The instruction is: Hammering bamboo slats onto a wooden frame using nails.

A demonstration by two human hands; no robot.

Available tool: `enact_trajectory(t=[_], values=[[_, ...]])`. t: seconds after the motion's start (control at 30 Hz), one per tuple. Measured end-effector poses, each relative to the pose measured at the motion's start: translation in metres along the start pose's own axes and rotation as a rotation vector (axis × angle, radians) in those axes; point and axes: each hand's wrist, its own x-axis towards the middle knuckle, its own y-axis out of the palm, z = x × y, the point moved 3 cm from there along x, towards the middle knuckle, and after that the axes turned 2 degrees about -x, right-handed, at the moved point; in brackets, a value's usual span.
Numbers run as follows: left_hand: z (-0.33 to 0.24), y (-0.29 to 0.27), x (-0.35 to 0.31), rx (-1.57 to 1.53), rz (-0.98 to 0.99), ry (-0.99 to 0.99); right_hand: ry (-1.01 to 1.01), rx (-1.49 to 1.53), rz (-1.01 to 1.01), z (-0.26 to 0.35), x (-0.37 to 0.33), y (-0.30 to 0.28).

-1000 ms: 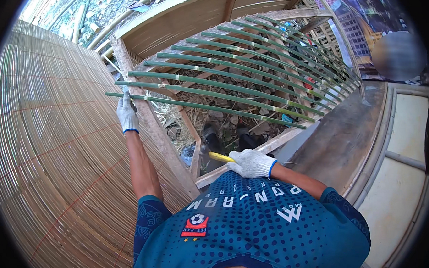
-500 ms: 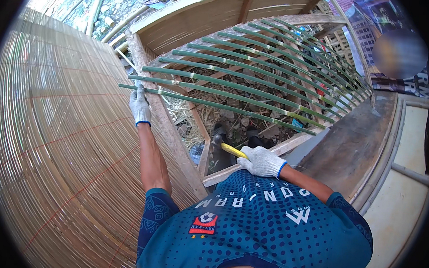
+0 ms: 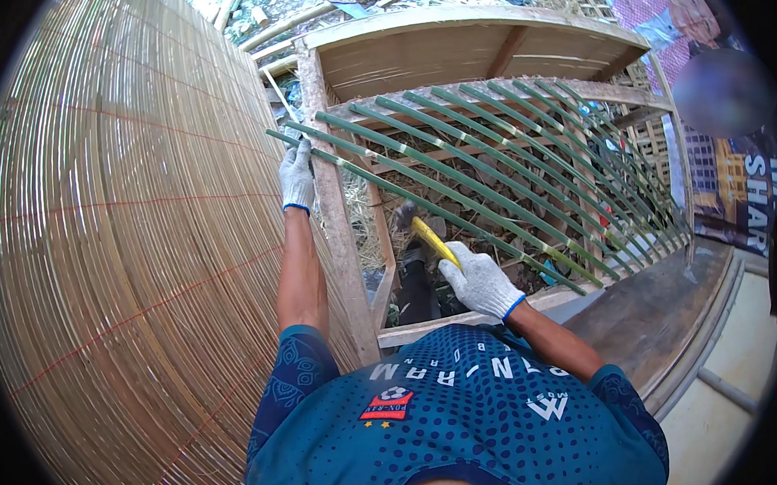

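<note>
My left hand [image 3: 297, 176], in a white knitted glove with a blue cuff, grips the left end of the nearest green bamboo strip [image 3: 382, 188], beside a wooden frame post. In my right hand [image 3: 482, 284], gloved alike, is a hammer [image 3: 434, 243] with a yellow handle and a dark metal head. Its head is raised over the near side of the frame, apart from the strips. Several more green bamboo strips [image 3: 461, 172] lie side by side across the wooden frame [image 3: 331, 207]. Whether my left fingers also hold a nail is too small to tell.
A large slatted bamboo screen [image 3: 146, 232] with red cord stands along my left. Beyond the strips is a wooden panel [image 3: 413, 66]. At the right lie a brown board [image 3: 641, 306] and a pale panel with grey rails [image 3: 710, 413]. Straw and rubble show beneath the strips.
The view has swung so that the frame sits farther right. My right hand has lifted the hammer forward and its head now shows more fully. My left hand stays at the strip's end.
</note>
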Motion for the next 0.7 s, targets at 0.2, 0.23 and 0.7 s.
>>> enact_trajectory(t=[0.2, 0.23, 0.7], values=[[-0.001, 0.009, 0.004, -0.077, 0.102, -0.046, -0.237, 0.047, -0.202, 0.046, 0.070, -0.010], [-0.002, 0.008, 0.004, -0.078, 0.095, -0.040, -0.279, 0.049, -0.215, 0.052, 0.081, -0.009], [0.006, -0.003, 0.010, 0.137, 0.054, 0.135, -0.499, -0.192, -0.335, 0.092, 0.177, 0.016]])
